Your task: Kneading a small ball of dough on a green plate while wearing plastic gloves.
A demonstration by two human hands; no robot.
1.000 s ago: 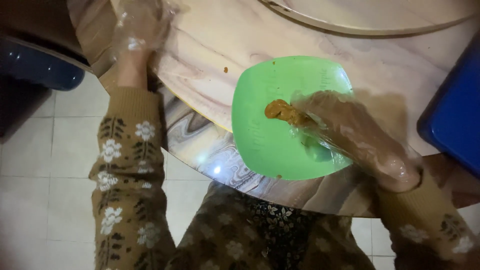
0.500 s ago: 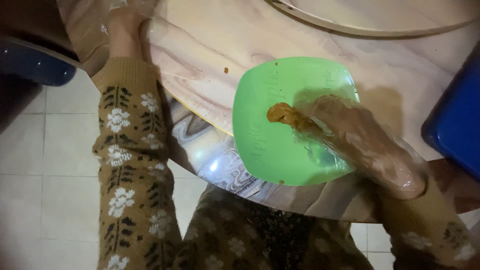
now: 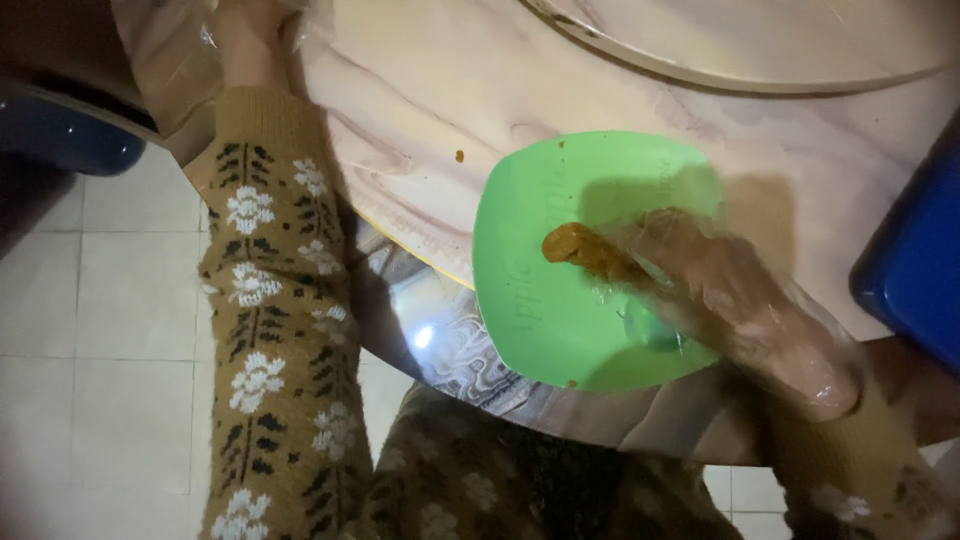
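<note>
A green square plastic plate (image 3: 545, 300) lies near the front edge of a round wooden table (image 3: 440, 110). My right hand (image 3: 720, 290), in a clear plastic glove, is over the plate and shut on a brown, sauce-covered piece of food (image 3: 580, 248). My left hand (image 3: 245, 40), also under clear plastic, rests on the table's left edge at the top of the view, mostly cut off. Both arms wear brown sleeves with white flowers.
A blue box-like thing (image 3: 915, 260) stands at the right edge of the table. A raised round turntable (image 3: 760, 40) takes up the table's far part. A dark blue stool (image 3: 60, 135) stands on the tiled floor at left. A small brown crumb (image 3: 459, 156) lies beside the plate.
My left arm has slid up and toward the table, so the hand is now almost out of view. The right hand keeps the food over the plate.
</note>
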